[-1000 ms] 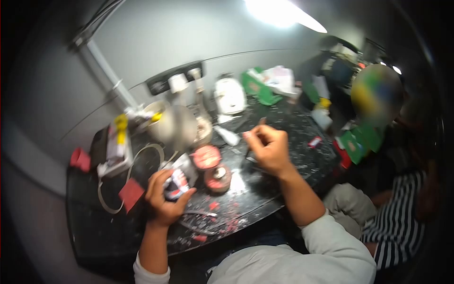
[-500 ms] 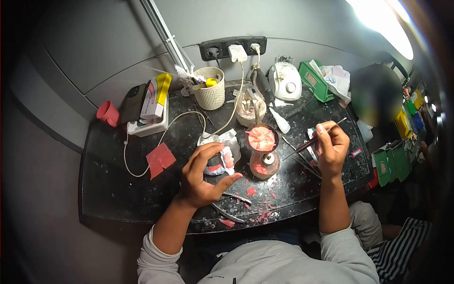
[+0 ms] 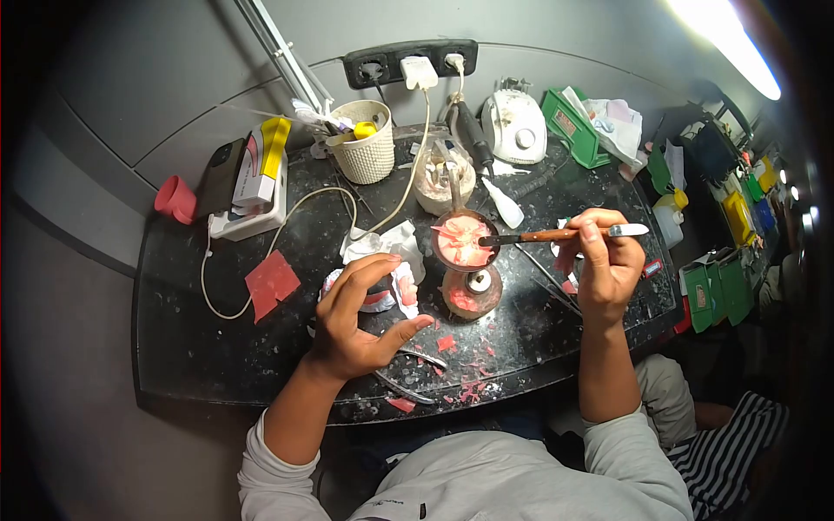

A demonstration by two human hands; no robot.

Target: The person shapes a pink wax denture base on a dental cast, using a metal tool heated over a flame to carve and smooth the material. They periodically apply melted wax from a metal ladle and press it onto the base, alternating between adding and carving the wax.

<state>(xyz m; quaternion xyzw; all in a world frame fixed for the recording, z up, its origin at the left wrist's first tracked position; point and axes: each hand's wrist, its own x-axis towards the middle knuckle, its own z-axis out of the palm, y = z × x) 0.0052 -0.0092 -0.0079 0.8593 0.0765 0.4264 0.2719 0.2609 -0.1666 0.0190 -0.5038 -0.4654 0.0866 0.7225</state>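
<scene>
My left hand (image 3: 352,326) curves around a white dental cast (image 3: 405,291) with pink wax on it, which spans its fingertips and thumb. A second cast with a pink wax arch (image 3: 376,301) lies on the table behind those fingers, partly hidden. In my right hand (image 3: 608,269) is a wax knife (image 3: 549,235) with a brown handle and metal ends. Its far end dips into a small round pan of pink wax pieces (image 3: 462,240). Below the pan stands a glass spirit burner (image 3: 472,297) with pink inside; I cannot make out a flame.
A pink wax sheet (image 3: 273,285) lies left, near a white cable. Metal tools (image 3: 404,386) and pink scraps lie in front. Behind stand a woven cup (image 3: 363,152), a dusty jar (image 3: 443,182) and a white control unit (image 3: 514,128). Another person's striped clothing (image 3: 738,460) shows at right.
My right hand has turned the wax knife and brought its end leftward into the pan of wax. The left hand keeps nearly the same pose. The whole view has shifted slightly.
</scene>
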